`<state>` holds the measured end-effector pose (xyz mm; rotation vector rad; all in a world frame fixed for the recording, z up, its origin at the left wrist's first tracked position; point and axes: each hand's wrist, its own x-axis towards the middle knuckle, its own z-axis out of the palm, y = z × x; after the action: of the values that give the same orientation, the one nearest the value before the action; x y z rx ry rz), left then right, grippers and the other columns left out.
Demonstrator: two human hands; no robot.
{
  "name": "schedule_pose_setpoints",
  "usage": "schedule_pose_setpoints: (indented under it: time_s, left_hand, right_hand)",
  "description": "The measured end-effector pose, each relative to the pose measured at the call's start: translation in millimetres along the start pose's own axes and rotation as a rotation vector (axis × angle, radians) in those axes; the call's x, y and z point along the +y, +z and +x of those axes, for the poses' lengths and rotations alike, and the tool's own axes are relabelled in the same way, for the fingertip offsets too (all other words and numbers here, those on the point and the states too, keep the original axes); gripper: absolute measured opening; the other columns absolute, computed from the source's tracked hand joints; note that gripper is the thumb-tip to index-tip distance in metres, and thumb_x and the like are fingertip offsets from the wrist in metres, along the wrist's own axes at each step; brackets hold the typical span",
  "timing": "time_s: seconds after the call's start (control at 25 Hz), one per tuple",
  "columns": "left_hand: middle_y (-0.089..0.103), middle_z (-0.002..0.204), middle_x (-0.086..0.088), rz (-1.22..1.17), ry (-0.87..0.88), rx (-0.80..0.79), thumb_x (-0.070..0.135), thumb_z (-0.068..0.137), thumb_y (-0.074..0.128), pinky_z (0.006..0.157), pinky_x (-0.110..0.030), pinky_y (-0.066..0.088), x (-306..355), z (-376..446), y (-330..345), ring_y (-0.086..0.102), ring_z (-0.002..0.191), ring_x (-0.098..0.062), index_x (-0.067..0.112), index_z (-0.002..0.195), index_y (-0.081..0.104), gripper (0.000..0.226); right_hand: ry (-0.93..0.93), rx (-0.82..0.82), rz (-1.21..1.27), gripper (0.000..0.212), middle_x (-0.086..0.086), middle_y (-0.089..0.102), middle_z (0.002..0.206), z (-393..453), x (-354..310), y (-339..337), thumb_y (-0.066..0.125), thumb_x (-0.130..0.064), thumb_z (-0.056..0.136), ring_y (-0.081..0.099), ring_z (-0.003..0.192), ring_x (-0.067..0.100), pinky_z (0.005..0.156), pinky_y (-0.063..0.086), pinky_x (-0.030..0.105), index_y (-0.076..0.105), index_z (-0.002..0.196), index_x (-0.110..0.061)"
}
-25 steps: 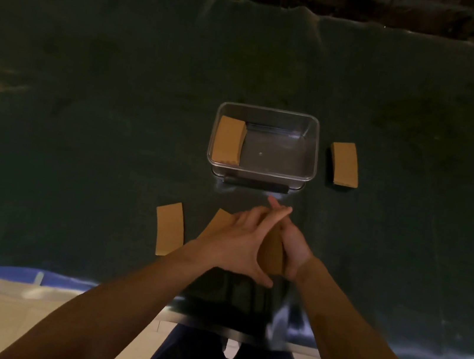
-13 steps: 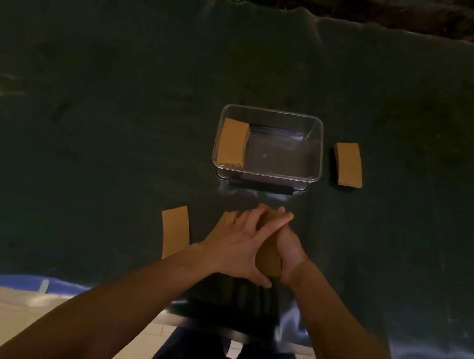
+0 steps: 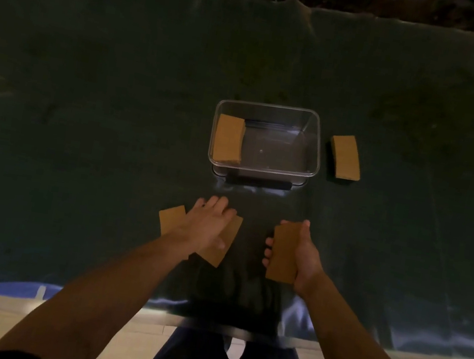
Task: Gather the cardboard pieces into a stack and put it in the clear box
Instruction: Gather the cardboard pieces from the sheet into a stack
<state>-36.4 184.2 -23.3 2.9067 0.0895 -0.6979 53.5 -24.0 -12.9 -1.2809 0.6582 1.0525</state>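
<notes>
My right hand [image 3: 305, 257] grips a brown cardboard stack [image 3: 283, 253] by its long edges, just above the dark mat. My left hand [image 3: 207, 224] lies palm down with spread fingers on a loose cardboard piece [image 3: 218, 249]. Another flat piece [image 3: 170, 218] lies just left of that hand, partly under the wrist. The clear box [image 3: 312, 147] stands beyond both hands, with a cardboard stack [image 3: 228, 139] against its left wall. One more cardboard stack [image 3: 345, 156] rests on the mat right of the box.
A dark green mat [image 3: 83, 124] covers the table, with crinkled plastic sheeting along its near edge [image 3: 391, 334]. A black latch [image 3: 258, 182] runs along the box's near side. My legs show below the table edge.
My hands were pressed together around the cardboard in front of me. They have parted: the right hand carried the stack to the right, the left moved left onto the loose piece.
</notes>
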Motion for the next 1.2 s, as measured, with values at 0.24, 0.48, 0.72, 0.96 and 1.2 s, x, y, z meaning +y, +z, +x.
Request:
schedule_pose_setpoints:
  time_s: [0.24, 0.48, 0.72, 0.96, 1.2]
  left_hand:
    - [0.061, 0.119, 0.001, -0.825, -0.273, -0.033, 0.017, 0.093, 0.064, 0.083, -0.03, 0.046, -49, -23, -7, 0.06, 0.109, -0.019, 0.031, 0.113, 0.058, 0.025]
    - [0.054, 0.142, -0.015, -0.489, -0.539, -0.095, 0.016, 0.086, 0.072, 0.102, -0.039, 0.048, -86, -60, 8, 0.056, 0.125, -0.032, 0.013, 0.15, 0.039, 0.072]
    - [0.042, 0.128, -0.009, -0.367, -0.566, 0.023, 0.017, 0.092, 0.064, 0.09, -0.043, 0.054, -71, -62, 8, 0.054, 0.109, -0.026, 0.014, 0.122, 0.051, 0.033]
    - [0.062, 0.105, 0.002, -0.999, -0.236, -0.295, 0.015, 0.092, 0.065, 0.076, -0.033, 0.05, -46, -53, -40, 0.06, 0.096, -0.015, 0.026, 0.114, 0.048, 0.029]
    - [0.061, 0.106, -0.002, -1.089, -0.087, -0.123, 0.014, 0.093, 0.064, 0.074, -0.033, 0.053, 11, -32, -78, 0.062, 0.091, -0.013, 0.031, 0.105, 0.046, 0.027]
  right_hand:
    - [-0.007, -0.052, -0.015, 0.06, 0.015, 0.072, 0.077, 0, -1, 12, 0.04, -0.072, 0.088, 0.067, 0.06, 0.028, 0.061, 0.057, 0.041, 0.064, 0.115, -0.025]
    - [0.008, -0.071, -0.065, 0.056, 0.015, 0.07, 0.076, -4, 2, 32, 0.036, -0.069, 0.092, 0.064, 0.059, 0.027, 0.059, 0.057, 0.039, 0.063, 0.112, -0.024]
    - [-0.007, -0.103, -0.112, 0.055, 0.015, 0.071, 0.08, -9, -2, 32, 0.035, -0.068, 0.092, 0.066, 0.063, 0.027, 0.064, 0.058, 0.041, 0.063, 0.113, -0.025]
    - [-0.021, -0.235, -0.241, 0.058, 0.018, 0.066, 0.108, -23, -5, 41, 0.033, -0.07, 0.092, 0.064, 0.087, 0.031, 0.086, 0.052, 0.049, 0.058, 0.128, -0.031]
    - [0.089, -0.374, -0.279, 0.075, 0.023, 0.069, 0.12, -36, -1, 49, 0.026, -0.075, 0.089, 0.066, 0.104, 0.038, 0.088, 0.053, 0.05, 0.064, 0.125, -0.021]
